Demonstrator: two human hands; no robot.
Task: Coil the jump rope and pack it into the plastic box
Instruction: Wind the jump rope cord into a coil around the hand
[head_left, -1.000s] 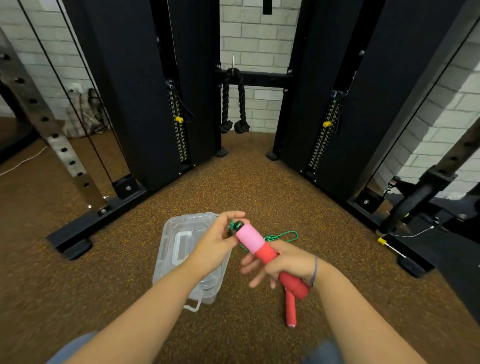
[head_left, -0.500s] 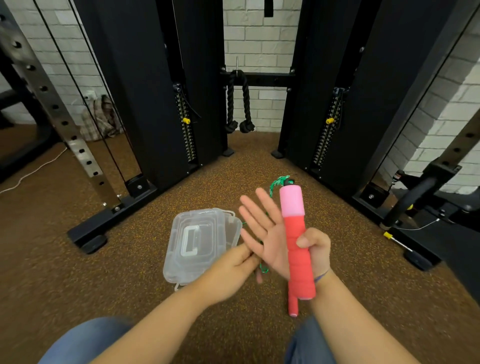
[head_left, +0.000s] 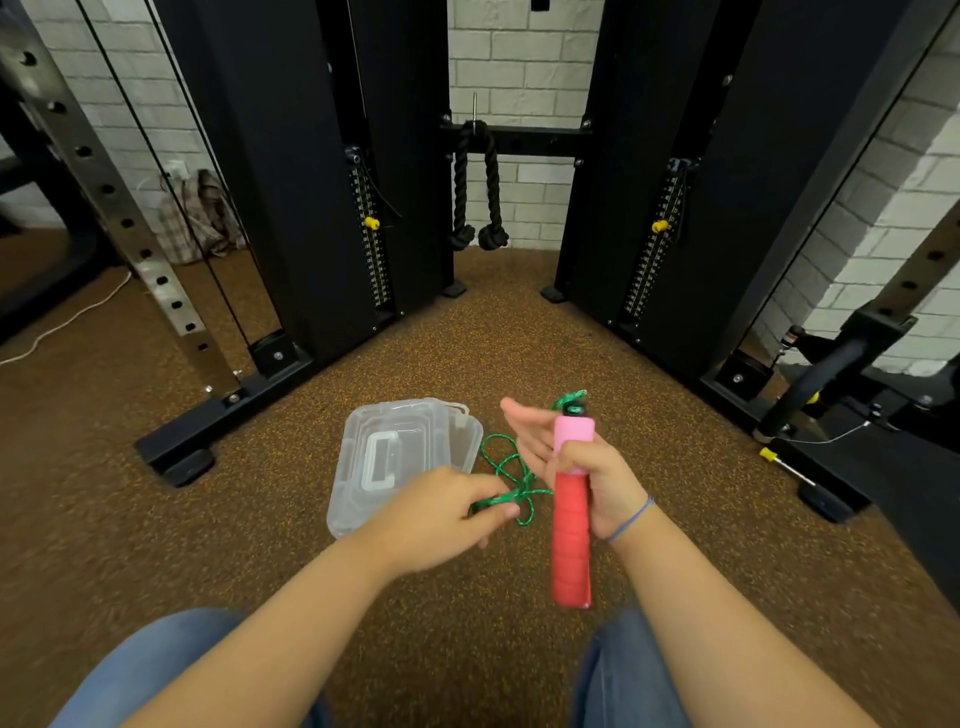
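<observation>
My right hand (head_left: 597, 473) holds the jump rope's red handle (head_left: 570, 540) upright, thumb over its pink top, with the fingers stretched out to the left. The green cord (head_left: 506, 470) leaves the handle's black cap, runs behind my fingers and loops down to my left hand (head_left: 441, 512), which pinches it just left of the handle. The clear plastic box (head_left: 400, 457) lies on the floor with its lid shut, just left of both hands. A second handle is not visible now.
Black cable-machine columns (head_left: 291, 197) stand ahead on both sides, their base rails (head_left: 218, 415) reaching toward me. A black rope attachment (head_left: 475, 192) hangs at the centre back. A silver rack upright (head_left: 119, 218) leans at left. My knees show at the bottom edge.
My left hand has moved from under my right palm to the left, pulling a loop of green cord out. The right hand's fingers have tilted from upright toward the left.
</observation>
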